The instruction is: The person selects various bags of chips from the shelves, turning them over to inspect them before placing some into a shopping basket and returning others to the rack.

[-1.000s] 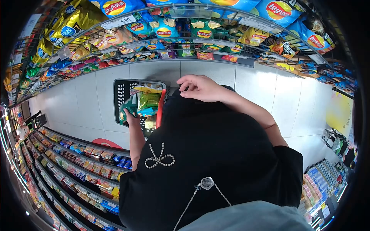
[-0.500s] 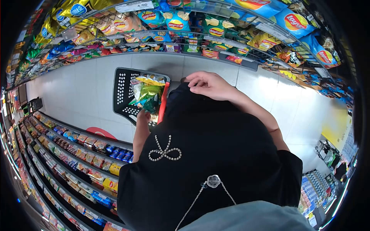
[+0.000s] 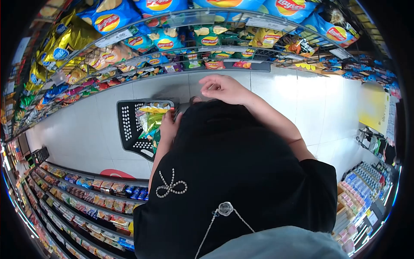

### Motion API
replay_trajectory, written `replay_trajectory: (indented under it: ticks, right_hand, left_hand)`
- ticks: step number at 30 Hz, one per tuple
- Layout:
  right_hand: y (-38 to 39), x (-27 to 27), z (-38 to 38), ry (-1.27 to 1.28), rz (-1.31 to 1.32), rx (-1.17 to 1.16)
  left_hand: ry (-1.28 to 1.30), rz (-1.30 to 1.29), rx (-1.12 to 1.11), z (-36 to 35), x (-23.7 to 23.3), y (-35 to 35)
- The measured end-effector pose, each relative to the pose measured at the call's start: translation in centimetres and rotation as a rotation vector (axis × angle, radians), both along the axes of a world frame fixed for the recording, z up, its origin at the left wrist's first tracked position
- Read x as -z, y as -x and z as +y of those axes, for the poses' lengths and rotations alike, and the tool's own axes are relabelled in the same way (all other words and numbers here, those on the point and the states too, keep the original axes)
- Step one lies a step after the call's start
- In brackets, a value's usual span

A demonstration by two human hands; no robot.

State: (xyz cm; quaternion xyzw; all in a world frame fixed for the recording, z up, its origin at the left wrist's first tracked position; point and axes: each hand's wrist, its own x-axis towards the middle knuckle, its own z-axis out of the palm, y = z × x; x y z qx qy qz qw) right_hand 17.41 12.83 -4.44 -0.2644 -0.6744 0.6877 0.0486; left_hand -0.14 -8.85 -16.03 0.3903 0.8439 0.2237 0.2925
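Left grip (image 3: 170, 125): positioned at near edge of black perforated shopping basket (image 3: 125, 125), beside green-and-yellow snack bag (image 3: 151, 121) inside; cannot tell whether clamped. Right grip (image 3: 224, 89): loosely curled, unclamped, just beyond black clothing (image 3: 241, 151).

Left of the left fingers (image 3: 168, 118), the black basket (image 3: 121, 129) stands upright on the floor (image 3: 101, 129), its sides and base pierced by rows of holes. Inside, just beside those fingers, lies a shiny green bag (image 3: 151, 122), yellow showing at its far end; a darker bag (image 3: 155, 141) lies nearer the wrist, partly hidden.
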Motion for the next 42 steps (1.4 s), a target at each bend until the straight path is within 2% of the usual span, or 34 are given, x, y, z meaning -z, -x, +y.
replay_trajectory:
  ticks: [1,3,5,9,11,12,14,15,16,17,18,20,22,23,24,25,26,27,30,32,36,42]
  right_hand:
    - [-0.6,0.4,0.6,-0.008,-0.024,0.051]
    - [-2.2,3.1,2.3,-0.112,-0.03,0.123]
    - [-4.2,5.4,3.9,-0.043,-0.078,0.253]
    - [-7.6,9.3,6.3,0.103,-0.222,0.574]
    - [-11.1,17.5,7.1,0.056,-0.399,0.614]
    - [-13.9,22.8,7.4,-0.116,-0.526,0.513]
    - [-19.6,30.8,5.6,-0.36,-0.924,0.338]
    - [-22.1,32.3,4.0,-0.431,-1.199,0.262]
    - [-23.8,30.7,3.0,-0.289,-1.208,0.149]
    - [-24.6,29.9,1.8,-0.261,-1.263,0.078]
    - [-25.8,30.3,0.3,-0.396,-1.219,0.098]
    - [-26.9,28.0,-1.0,-0.234,-1.074,0.17]
    - [-28.2,27.3,-2.4,-0.14,-1.002,0.27]
    - [-28.6,27.1,-2.8,-0.193,-1.046,0.233]
    - [-29.3,28.2,-2.9,-0.214,-1.098,0.184]
    - [-30.0,29.4,-3.1,-0.235,-1.149,0.135]
    - [-30.6,30.7,-3.0,-0.255,-1.197,0.084]
    - [-30.0,29.2,-1.5,-0.021,-1.206,-0.016]
    - [-28.2,28.7,1.1,-0.195,-1.115,0.054]
    - [-26.8,28.1,2.9,-0.33,-0.974,0.218]
    - [-23.5,27.3,6.5,-0.373,-0.893,0.146]
    - [-20.6,26.2,6.5,-0.424,-0.779,0.092]
  left_hand:
    - [0.094,0.052,0.044,-0.3,0.7,0.5]
    - [0.083,0.172,0.087,-0.9,0.8,1.1]
    - [0.108,0.213,0.076,-1.8,-0.1,0.7]
    - [0.119,0.264,0.117,-4.3,1.2,0.2]
    - [0.182,0.297,0.062,-4.0,-0.2,-1.0]
    - [0.207,0.314,0.036,-3.6,-1.0,-1.6]
    - [0.241,0.348,-0.008,-2.5,-3.5,-2.6]
    - [0.297,0.333,-0.049,-2.3,-3.8,-2.9]
    - [0.351,0.321,-0.089,-1.9,-4.1,-3.1]
    - [0.406,0.309,-0.129,-1.6,-4.3,-3.2]
    - [0.375,0.335,-0.088,-2.0,-3.7,-3.1]
    - [0.31,0.384,-0.007,-3.3,-1.4,-2.0]
    - [0.281,0.373,0.029,-3.6,-1.6,-2.0]
    - [0.287,0.374,0.027,-3.6,-1.7,-2.1]
    - [0.288,0.376,0.024,-3.2,-1.7,-2.2]
    - [0.307,0.328,-0.094,-1.9,-3.7,-3.3]
    - [0.305,0.329,-0.087,-2.0,-3.5,-3.5]
    - [0.301,0.332,-0.08,-2.4,-3.0,-3.6]
    - [0.297,0.344,-0.115,-1.8,-3.8,-5.1]
    - [0.329,0.344,-0.133,-1.2,-4.4,-6.6]
    - [0.348,0.346,-0.124,-0.7,-4.5,-8.7]
    - [0.341,0.354,-0.155,-0.8,-3.4,-11.9]
